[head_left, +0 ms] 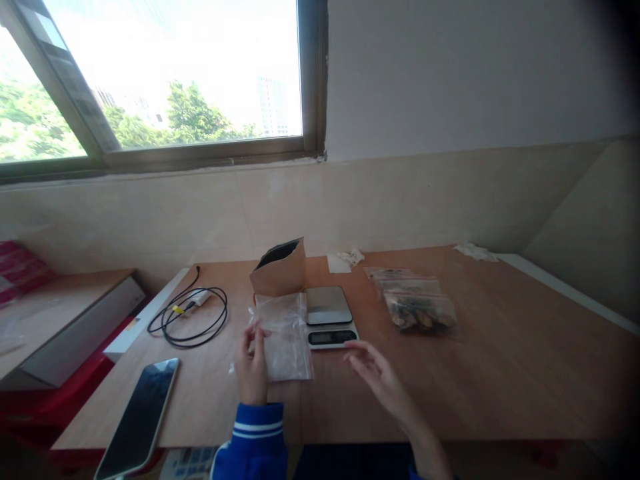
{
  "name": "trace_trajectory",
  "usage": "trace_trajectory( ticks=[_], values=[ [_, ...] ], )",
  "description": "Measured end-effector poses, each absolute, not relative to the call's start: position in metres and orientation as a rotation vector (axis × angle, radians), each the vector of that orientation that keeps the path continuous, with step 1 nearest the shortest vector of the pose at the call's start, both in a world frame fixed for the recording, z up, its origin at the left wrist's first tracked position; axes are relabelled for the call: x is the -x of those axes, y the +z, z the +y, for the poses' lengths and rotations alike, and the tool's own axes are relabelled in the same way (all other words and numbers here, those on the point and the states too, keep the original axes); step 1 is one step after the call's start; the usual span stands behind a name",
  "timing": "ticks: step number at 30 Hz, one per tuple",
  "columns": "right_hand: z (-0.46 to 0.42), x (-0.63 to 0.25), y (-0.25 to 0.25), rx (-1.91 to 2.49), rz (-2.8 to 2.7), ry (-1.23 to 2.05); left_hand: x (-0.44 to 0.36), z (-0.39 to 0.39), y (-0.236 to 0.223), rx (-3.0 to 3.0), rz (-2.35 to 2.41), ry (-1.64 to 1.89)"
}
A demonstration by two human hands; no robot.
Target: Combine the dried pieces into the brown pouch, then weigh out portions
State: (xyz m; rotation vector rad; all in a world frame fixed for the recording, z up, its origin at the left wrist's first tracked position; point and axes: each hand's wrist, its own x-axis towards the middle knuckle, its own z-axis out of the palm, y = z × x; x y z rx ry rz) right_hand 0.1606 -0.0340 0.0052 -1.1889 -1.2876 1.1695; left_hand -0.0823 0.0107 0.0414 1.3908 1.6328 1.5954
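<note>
A clear zip-lock bag point(287, 343) is pinched at its left side in my left hand point(251, 363). It looks flat, and its zip edge points right, overlapping the left side of the kitchen scale point(330, 307). The scale's steel plate carries nothing, and its dark display faces me. My right hand point(373, 370) hovers by the scale's front right corner, fingers loosely apart and holding nothing. Just behind the clear bag stands a brown paper pouch point(285, 273) with its dark mouth open.
Several zip-lock bags point(420, 310) with brown dried pieces lie at the right. A looped black cable point(220, 327) with a white adapter point(201, 297) is at the left, a phone point(143, 413) nearer me. Crumpled white tissue point(353, 257) lies at the back.
</note>
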Motion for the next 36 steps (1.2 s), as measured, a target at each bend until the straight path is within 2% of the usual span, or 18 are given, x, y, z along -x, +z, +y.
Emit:
trace_trajectory(
  ticks=[5,9,14,18,21,24,29,33,36],
  values=[
    [0.004,-0.226,-0.035,1.684,-1.266,0.140,0.109,0.033,0.024,-1.593,1.917,1.387],
    [0.019,-0.255,-0.049,1.952,-1.355,-0.200,0.110,0.043,0.009,-1.792,2.177,1.452],
    [0.022,-0.263,-0.047,2.098,-1.298,-0.242,0.103,0.033,0.014,-1.719,2.407,1.409],
    [0.020,-0.270,-0.049,1.876,-1.286,-0.203,0.104,0.022,0.019,-1.708,2.280,1.346],
    [0.005,-0.268,-0.046,1.660,-1.211,-0.092,0.103,0.018,0.020,-1.590,2.405,1.285],
    [-0.022,-0.252,-0.031,1.529,-1.050,-0.018,0.106,0.019,0.021,-1.437,2.515,1.197],
    [-0.060,-0.222,0.011,1.400,-0.697,0.040,0.116,0.025,0.020,-1.428,2.164,1.247],
    [-0.067,-0.215,0.034,1.330,-0.486,0.057,0.110,0.026,0.022,-1.431,2.148,1.276],
    [-0.067,-0.207,0.042,1.262,-0.391,0.231,0.099,0.023,0.026,-1.377,2.187,1.315]
  ],
)
